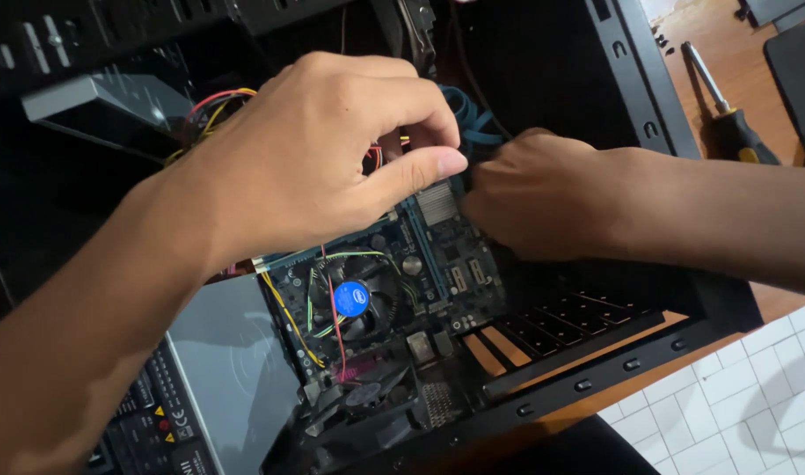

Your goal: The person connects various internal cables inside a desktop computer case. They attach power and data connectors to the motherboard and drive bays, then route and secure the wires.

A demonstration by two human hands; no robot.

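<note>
Hands meet inside the open case (675, 330), over the board (437, 255). Left hand (305, 149) pinches thumb to fingers just beside a blue cable (473, 119) running far to near; right hand (534, 198) is curled, grip hidden. Fan (351, 301) sits near. Screwdriver (723, 105) lies far right, tip pointing away.

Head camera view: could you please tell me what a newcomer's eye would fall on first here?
Two bare hands meet over the open black computer case: the left hand pinches near the flat blue cable, the right hand reaching in beside it. Below them sits the round black cooler fan with a blue centre sticker. A black-and-yellow-handled screwdriver lies on the wooden table, upper right.
</note>
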